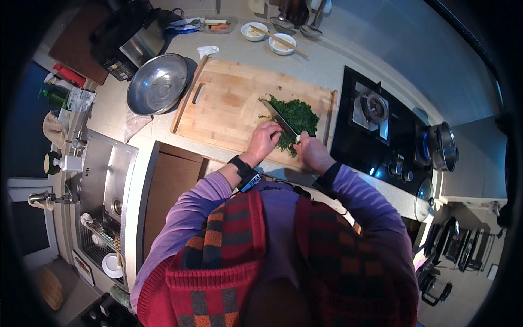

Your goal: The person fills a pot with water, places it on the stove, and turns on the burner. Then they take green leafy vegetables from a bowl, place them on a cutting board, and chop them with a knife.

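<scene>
Chopped leafy greens (302, 116) lie heaped on the right part of a wooden cutting board (224, 94). My right hand (312, 152) is closed around the handle of a kitchen knife (280, 118), whose blade points away and to the left across the greens' left side. Close to the blade's left side is my left hand (264, 140), its fingers bent and drawn together at the edge of the heap. Whether those fingers hold any greens cannot be told. A few bits of green lie loose on the board above the heap.
A steel bowl (158, 84) stands left of the board, with a cloth (137, 124) beneath its near side. Beyond the board are two white bowls (254, 32) with chopsticks (278, 40) across them. A gas hob (367, 143) with a pot (442, 147) is right; a sink (108, 175) is left.
</scene>
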Demonstrator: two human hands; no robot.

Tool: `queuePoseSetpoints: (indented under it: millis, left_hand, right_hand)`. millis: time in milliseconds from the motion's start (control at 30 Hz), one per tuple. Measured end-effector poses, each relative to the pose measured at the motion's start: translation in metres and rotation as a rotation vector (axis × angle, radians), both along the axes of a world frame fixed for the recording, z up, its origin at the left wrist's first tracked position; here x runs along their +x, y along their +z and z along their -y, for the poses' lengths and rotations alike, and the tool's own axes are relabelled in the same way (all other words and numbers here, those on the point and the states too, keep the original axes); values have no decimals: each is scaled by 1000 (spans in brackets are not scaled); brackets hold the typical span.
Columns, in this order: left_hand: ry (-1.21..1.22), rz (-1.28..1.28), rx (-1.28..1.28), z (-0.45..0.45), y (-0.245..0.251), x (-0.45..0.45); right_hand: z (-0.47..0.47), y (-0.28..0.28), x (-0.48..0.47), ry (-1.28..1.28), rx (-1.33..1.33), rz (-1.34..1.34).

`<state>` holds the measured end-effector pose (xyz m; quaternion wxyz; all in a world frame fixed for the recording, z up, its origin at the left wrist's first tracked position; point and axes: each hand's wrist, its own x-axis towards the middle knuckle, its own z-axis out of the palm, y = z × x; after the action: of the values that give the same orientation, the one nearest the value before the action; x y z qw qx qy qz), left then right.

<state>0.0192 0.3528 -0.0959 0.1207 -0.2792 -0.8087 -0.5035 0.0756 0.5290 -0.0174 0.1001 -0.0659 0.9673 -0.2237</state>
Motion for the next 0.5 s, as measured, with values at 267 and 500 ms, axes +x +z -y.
queuePoseSetpoints:
  millis: [267, 500]
  left_hand:
    - [31, 34, 25, 0, 9, 2]
    - [93, -95, -317, -22, 30, 28]
  right_hand:
    - [-10, -22, -16, 32, -141, -275]
    - [-28, 16, -21, 34, -264, -319]
